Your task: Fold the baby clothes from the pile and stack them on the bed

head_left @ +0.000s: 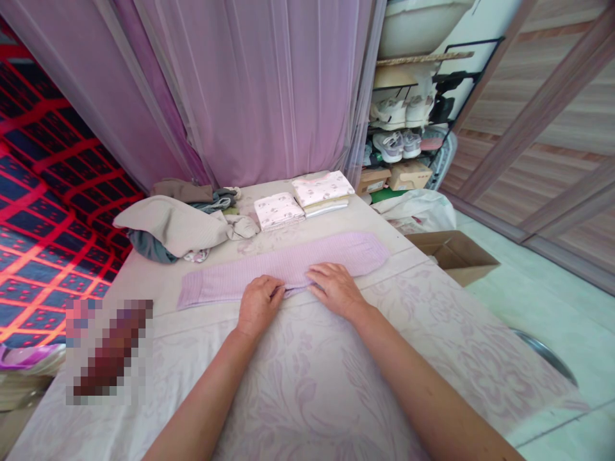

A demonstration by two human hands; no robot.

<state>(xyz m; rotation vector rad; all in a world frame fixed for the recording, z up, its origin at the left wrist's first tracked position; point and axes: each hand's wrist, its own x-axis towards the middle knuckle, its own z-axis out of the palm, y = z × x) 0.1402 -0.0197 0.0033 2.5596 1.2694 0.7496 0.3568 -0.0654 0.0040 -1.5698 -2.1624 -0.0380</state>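
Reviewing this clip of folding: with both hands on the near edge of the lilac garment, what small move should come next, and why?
Probably fold one end over the middle. The lilac garment lies as a long flat strip, with the left hand and right hand at its centre, and two folded pieces behind are compact rectangles.

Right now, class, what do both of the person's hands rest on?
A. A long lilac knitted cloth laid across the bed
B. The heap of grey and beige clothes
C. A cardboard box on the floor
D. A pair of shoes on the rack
A: the left hand and the right hand both lie at the near edge of the lilac knitted cloth, spread on the bed; the heap of clothes lies farther back.
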